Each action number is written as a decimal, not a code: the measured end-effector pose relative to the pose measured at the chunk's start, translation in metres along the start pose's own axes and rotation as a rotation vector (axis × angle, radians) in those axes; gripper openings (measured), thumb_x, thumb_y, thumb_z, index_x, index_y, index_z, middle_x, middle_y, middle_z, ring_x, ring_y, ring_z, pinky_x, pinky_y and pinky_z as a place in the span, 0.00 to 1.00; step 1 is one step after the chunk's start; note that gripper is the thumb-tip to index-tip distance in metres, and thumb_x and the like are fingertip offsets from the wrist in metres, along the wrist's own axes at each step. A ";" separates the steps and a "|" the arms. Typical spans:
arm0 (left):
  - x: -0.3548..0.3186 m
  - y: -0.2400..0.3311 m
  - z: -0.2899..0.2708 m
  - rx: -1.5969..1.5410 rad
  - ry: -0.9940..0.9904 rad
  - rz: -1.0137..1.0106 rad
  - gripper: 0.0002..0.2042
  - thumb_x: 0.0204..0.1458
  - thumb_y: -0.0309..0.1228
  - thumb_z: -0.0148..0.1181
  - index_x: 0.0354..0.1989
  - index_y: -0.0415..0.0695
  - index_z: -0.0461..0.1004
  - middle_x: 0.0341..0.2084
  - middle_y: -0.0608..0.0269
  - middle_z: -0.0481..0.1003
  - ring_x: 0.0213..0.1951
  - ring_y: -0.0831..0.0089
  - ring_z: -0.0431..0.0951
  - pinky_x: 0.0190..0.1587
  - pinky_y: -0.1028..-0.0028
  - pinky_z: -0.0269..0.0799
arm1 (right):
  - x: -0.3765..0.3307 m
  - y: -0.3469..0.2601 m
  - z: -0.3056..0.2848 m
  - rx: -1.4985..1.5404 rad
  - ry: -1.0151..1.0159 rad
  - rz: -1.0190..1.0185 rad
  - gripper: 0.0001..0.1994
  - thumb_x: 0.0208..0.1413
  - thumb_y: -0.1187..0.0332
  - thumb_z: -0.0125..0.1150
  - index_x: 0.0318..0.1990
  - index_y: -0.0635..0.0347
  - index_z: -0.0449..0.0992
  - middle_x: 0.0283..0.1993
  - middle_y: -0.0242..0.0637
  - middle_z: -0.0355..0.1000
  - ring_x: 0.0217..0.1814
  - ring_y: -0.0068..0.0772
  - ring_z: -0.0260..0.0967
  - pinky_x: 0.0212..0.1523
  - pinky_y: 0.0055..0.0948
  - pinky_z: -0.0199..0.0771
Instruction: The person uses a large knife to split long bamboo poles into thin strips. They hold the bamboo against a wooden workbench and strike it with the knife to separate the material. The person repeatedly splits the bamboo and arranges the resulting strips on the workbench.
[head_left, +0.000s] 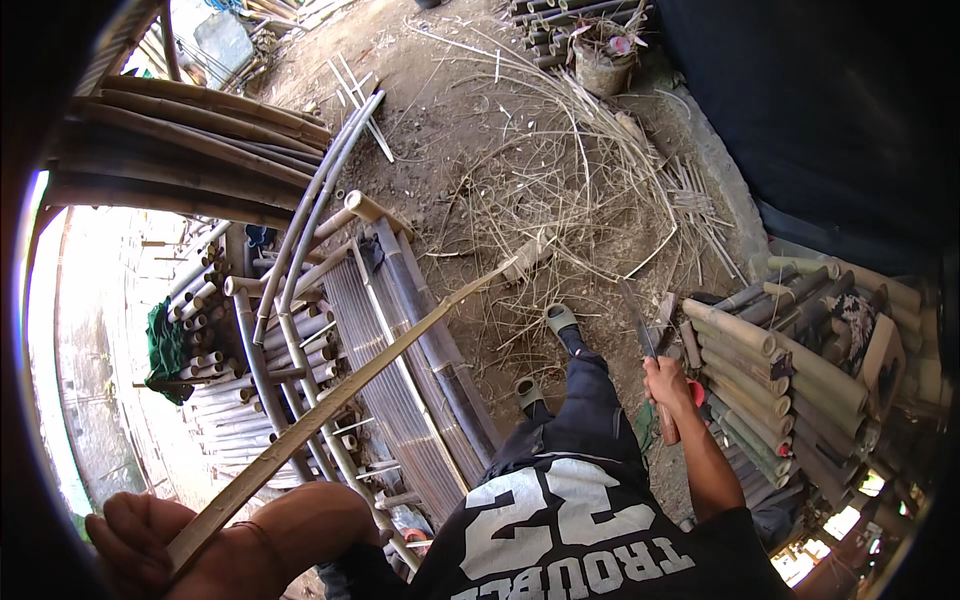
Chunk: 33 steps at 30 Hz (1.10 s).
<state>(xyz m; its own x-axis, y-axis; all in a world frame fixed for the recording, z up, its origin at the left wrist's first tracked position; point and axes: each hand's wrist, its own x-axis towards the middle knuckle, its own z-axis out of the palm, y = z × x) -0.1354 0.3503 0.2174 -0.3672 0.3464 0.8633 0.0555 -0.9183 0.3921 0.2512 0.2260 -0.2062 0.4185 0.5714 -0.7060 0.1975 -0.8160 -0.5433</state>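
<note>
A long split bamboo strip (pixel 372 372) runs from the lower left up toward the middle. My left hand (pixel 150 540) is closed around its near end. The far end of the strip, pale and wider, reaches over the shavings on the ground; whether it touches them I cannot tell. On the right, my right hand (pixel 668 382) grips a long knife (pixel 640 322) by its wooden handle, blade pointing forward and away. The blade is apart from the strip. My feet in clogs stand between the two hands, beyond the dark shirt.
A bamboo bench (pixel 440 385) stands left of my legs, with long poles (pixel 300 235) leaning across it. Cut bamboo is stacked at the right (pixel 745 375) and far left (pixel 190 150). Thin shavings (pixel 520 180) cover the dirt ahead. A basket (pixel 602 72) sits beyond, near a dark sheet (pixel 820 130).
</note>
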 end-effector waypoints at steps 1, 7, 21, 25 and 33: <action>-0.005 -0.015 0.015 0.176 0.105 0.033 0.17 0.58 0.34 0.46 0.18 0.46 0.53 0.12 0.69 0.48 0.17 0.79 0.46 0.21 0.75 0.43 | 0.012 -0.006 0.001 0.003 -0.019 0.003 0.15 0.64 0.61 0.51 0.31 0.65 0.72 0.18 0.35 0.68 0.14 0.26 0.68 0.13 0.29 0.68; -0.082 -0.138 0.084 0.460 0.246 -0.036 0.25 0.63 0.55 0.41 0.20 0.50 0.51 0.16 0.70 0.49 0.17 0.80 0.46 0.19 0.78 0.41 | 0.085 -0.058 0.011 -0.318 0.023 -0.578 0.15 0.63 0.61 0.52 0.32 0.66 0.71 0.22 0.45 0.71 0.20 0.44 0.72 0.23 0.40 0.70; -0.238 -0.281 0.129 0.198 -0.026 -0.261 0.29 0.58 0.64 0.38 0.20 0.50 0.53 0.16 0.70 0.53 0.13 0.82 0.51 0.16 0.80 0.42 | 0.113 -0.263 0.041 -0.412 -0.270 -1.052 0.09 0.59 0.65 0.57 0.31 0.61 0.72 0.23 0.42 0.70 0.22 0.43 0.73 0.22 0.38 0.76; -0.238 -0.293 0.140 0.185 -0.003 -0.272 0.29 0.58 0.64 0.39 0.19 0.50 0.53 0.16 0.71 0.53 0.12 0.82 0.51 0.16 0.80 0.42 | 0.099 -0.289 0.031 -0.294 -0.350 -1.100 0.07 0.56 0.68 0.60 0.31 0.62 0.72 0.23 0.42 0.70 0.22 0.41 0.72 0.23 0.37 0.75; -0.235 -0.306 0.157 0.190 -0.005 -0.252 0.28 0.59 0.63 0.39 0.20 0.51 0.52 0.16 0.72 0.52 0.12 0.83 0.49 0.16 0.81 0.41 | 0.130 -0.294 0.048 -0.268 -0.323 -0.943 0.08 0.57 0.69 0.58 0.30 0.64 0.71 0.23 0.43 0.69 0.21 0.45 0.71 0.24 0.39 0.74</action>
<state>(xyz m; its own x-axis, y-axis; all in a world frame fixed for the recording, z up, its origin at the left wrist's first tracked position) 0.0794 0.5802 -0.0560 -0.3869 0.5600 0.7326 0.1359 -0.7512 0.6459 0.2053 0.5443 -0.1605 -0.2592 0.9533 -0.1550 0.5300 0.0062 -0.8480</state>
